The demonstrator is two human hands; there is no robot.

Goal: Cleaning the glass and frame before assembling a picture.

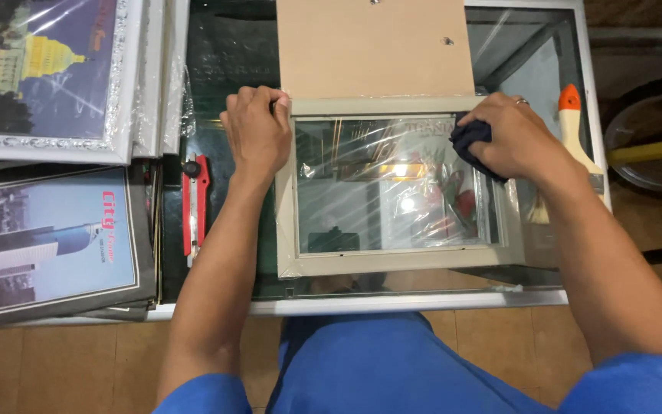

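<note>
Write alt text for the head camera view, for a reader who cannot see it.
Seen from above, a person's right hand presses a dark cloth on the glass of a pale picture frame while the left hand steadies its corner on a glass-topped table. A red utility knife, a paintbrush and stacked framed pictures lie around it.

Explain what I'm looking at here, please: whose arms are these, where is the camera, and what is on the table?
The single picture comes from a camera worn on a person's head, looking down at their own two bare hands; there is no machine. The left hand presses on the top left corner of a pale picture frame lying flat on a glass-topped table. The right hand holds a dark cloth against the frame's glass. A brown backing board lies beyond the frame. A red utility knife lies to the left, a brush with an orange-tipped handle to the right, and stacked framed pictures at far left.
</note>
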